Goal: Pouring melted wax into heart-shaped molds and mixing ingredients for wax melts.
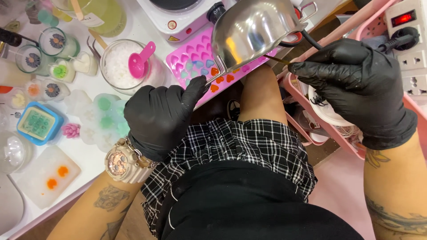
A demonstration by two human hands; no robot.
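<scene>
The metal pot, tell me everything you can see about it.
The pot is small, shiny, bare metal, with a thin flat handle and a wire loop on the far rim. It is tipped steeply, its mouth facing away, above the pink mold of heart cavities. The left hand, in a black glove, grips the handle; the right hand holds a thin stick at its rim.

Clear glass jar of white wax flakes w/ pink plastic scoop sitting on white counter, blue square mould lying nr left edge, white hotplate standing at top, white power strip hanging far right.
</scene>
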